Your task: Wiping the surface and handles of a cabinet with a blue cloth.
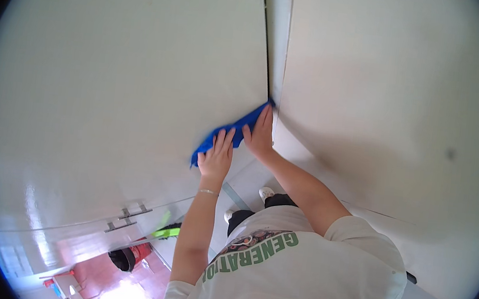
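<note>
Both of my hands press a blue cloth (242, 125) against a large off-white door or cabinet panel (120, 71). My left hand (218, 154) lies over the lower left part of the cloth with its fingers spread. Higher up, my right hand (261, 132) rests on the cloth's upper right end, beside the panel's dark edge gap. The cloth runs slantwise under the fingers of both hands. What the palms cover is hidden.
A pale wall (380, 98) stands close on the right. Metal handles (127, 216) stick out from the panel at lower left. Beyond are a red bin with a black liner (129, 256), a bright green object (167, 231) and a white item with red parts (67, 289).
</note>
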Tool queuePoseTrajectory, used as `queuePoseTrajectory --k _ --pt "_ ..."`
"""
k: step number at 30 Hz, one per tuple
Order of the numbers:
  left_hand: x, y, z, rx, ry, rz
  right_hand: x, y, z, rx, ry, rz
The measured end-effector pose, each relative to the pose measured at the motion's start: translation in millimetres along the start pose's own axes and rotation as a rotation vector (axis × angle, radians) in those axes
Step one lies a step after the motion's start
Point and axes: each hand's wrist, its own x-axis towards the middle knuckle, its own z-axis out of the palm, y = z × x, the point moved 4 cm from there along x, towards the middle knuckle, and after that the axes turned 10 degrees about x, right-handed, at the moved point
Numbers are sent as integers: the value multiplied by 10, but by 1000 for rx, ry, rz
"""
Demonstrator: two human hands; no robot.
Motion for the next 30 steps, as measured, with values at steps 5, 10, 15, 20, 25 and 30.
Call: queuePoseTrajectory --k 5,10,15,20,25,30 --pt "-264 -159 39 -175 -288 -72 -91 -347 193 59 -32 -74" --pt "478 -923 -571 65 -138 -399 476 -1263 50 118 172 -336" --pt "677 -1410 -835 -15 76 -498 908 -2002 -150 202 223 -431" --pt "141 -1042 -493 121 -65 -362 539 -1550 75 182 277 -425" --pt "-579 -440 -27 21 -297 -274 -562 -333 603 41 30 -391" --pt "-1251 -371 207 -110 -425 -515 -876 -250 559 -65 -453 -498"
